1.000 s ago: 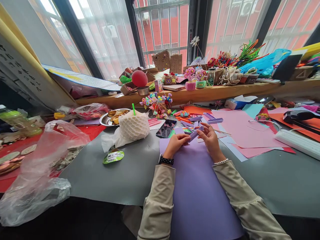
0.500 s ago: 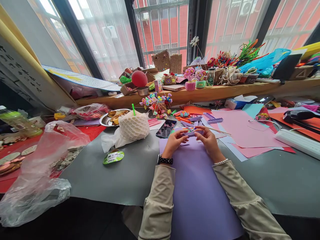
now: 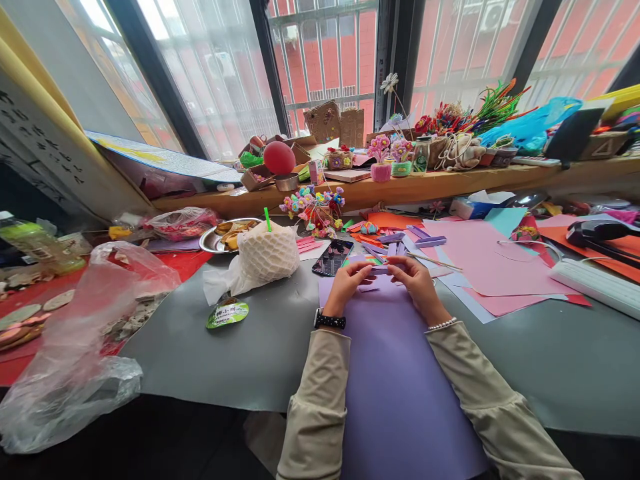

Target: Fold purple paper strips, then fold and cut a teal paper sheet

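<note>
Between my two hands, just above the far end of a large purple paper sheet (image 3: pixel 400 380), is a small folded purple paper strip (image 3: pixel 380 270). My left hand (image 3: pixel 349 283) pinches its left end with thumb and fingers. At the other end, my right hand (image 3: pixel 416 283) is closed on the same strip. Several more purple strips (image 3: pixel 431 241) lie loosely beyond the hands. A thin wooden stick (image 3: pixel 440 261) rests just past my right fingers. To the left of my left hand lies a black phone (image 3: pixel 333 258).
A wrapped coconut (image 3: pixel 267 257) with a green straw stands left, beside a metal dish (image 3: pixel 210 241). Pink paper (image 3: pixel 510 257) and a white power strip (image 3: pixel 600 287) lie right. A plastic bag (image 3: pixel 70 347) hangs over the left edge. Crafts crowd the windowsill (image 3: pixel 440 179).
My fingers have closed in along the purple strip, the right ones curling down and slightly inward. My forearms and everything on the table stay put.
</note>
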The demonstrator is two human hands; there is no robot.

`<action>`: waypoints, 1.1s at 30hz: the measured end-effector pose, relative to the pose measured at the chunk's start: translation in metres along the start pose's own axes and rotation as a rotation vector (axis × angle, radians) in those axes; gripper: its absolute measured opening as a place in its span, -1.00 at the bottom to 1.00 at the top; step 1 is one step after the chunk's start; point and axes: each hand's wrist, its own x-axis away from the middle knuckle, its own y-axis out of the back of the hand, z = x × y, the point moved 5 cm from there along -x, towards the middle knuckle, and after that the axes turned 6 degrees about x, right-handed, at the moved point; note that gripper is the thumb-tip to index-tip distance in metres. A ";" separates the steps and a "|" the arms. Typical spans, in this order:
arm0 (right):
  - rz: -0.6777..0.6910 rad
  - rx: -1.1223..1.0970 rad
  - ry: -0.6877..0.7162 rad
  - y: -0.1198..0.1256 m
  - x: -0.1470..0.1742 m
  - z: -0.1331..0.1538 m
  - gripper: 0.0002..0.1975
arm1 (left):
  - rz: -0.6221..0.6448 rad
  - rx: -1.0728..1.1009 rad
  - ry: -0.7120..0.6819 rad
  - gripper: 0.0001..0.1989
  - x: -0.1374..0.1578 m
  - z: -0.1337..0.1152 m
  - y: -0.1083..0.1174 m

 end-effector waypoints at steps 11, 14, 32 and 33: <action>0.056 0.037 -0.014 -0.002 0.000 -0.004 -0.71 | -0.086 -0.003 -0.084 -0.77 -0.002 -0.001 0.003; 0.064 0.027 -0.005 -0.003 -0.001 -0.004 -0.71 | -0.109 -0.016 -0.102 -0.78 -0.002 -0.001 0.004; 0.080 0.006 -0.033 -0.005 0.000 -0.007 -0.72 | -0.077 -0.010 0.020 -0.71 0.000 0.002 0.000; 0.086 0.015 -0.023 -0.005 0.000 -0.006 -0.72 | -0.074 -0.010 0.024 -0.71 0.000 0.002 0.000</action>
